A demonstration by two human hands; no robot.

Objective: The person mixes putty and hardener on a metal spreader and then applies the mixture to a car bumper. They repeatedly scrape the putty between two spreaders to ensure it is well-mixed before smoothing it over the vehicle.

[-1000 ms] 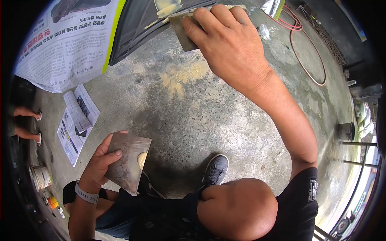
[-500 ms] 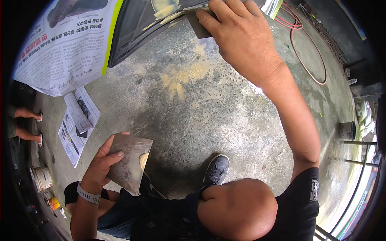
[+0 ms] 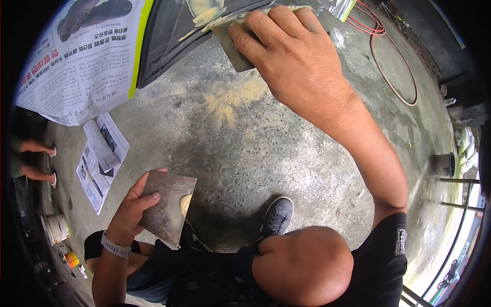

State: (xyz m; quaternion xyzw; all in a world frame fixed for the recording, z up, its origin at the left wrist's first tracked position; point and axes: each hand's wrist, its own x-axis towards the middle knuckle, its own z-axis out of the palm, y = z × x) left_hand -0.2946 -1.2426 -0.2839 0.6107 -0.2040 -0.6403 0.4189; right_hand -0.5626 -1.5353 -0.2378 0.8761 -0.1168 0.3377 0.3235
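Note:
At the top, my right hand [image 3: 302, 61] grips a thin dark spreader plate [image 3: 234, 47] against the lower edge of a dark panel [image 3: 171, 38]. Pale yellow putty [image 3: 207, 13] is smeared on that panel, left of the plate. Lower left, my left hand [image 3: 134, 204] holds a flat metal plate [image 3: 164, 207], thumb on top, with a dab of yellow putty [image 3: 185, 203] at its right edge. Newspaper [image 3: 87, 61] with bright green tape [image 3: 141, 51] covers the surface left of the panel.
Loose newspaper [image 3: 105, 158] lies on the concrete floor [image 3: 245, 163]. A red hose [image 3: 373, 25] coils at upper right. Buckets stand at left [image 3: 56, 227] and right [image 3: 444, 165]. Another person's legs [image 3: 37, 161] show at far left. My shoe [image 3: 279, 215] is below centre.
My right hand and its plate have moved left and slightly down along the panel's edge. My left hand and its plate have barely moved.

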